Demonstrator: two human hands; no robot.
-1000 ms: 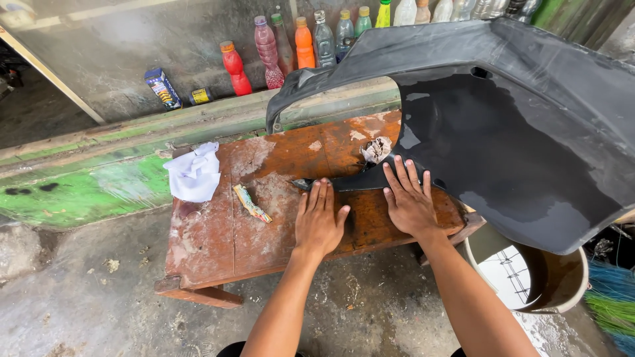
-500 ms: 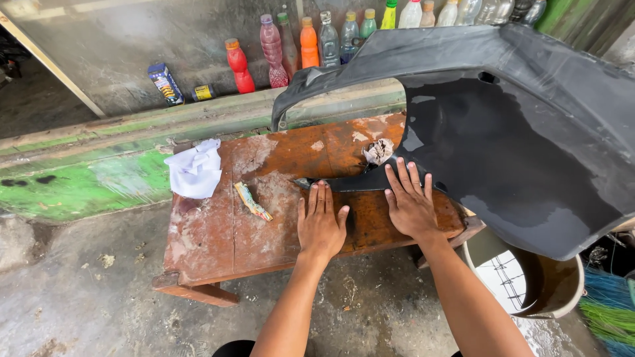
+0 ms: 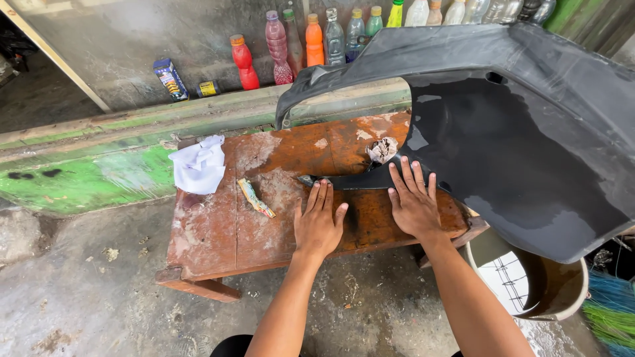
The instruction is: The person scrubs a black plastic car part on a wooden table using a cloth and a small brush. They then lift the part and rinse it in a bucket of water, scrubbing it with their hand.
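Observation:
A large black car bumper [image 3: 522, 132] leans over the right end of a worn brown wooden bench [image 3: 218, 231]. Its pointed end [image 3: 344, 180] lies flat on the bench top. My left hand [image 3: 319, 221] rests palm down on the bench, fingers apart, fingertips touching that pointed end. Palm down as well, my right hand [image 3: 413, 201] has its fingers spread on the bumper's lower edge. Neither hand holds anything. A crumpled scrap of sandpaper [image 3: 382, 150] lies just beyond my right hand.
A white cloth [image 3: 198, 165] lies at the bench's left end, a small worn strip [image 3: 256, 198] beside it. Several coloured bottles [image 3: 311, 39] line a ledge against the wall. A bucket [image 3: 529, 284] stands at the lower right, under the bumper.
Both hands stay flat in the same spots; only the view has shifted slightly.

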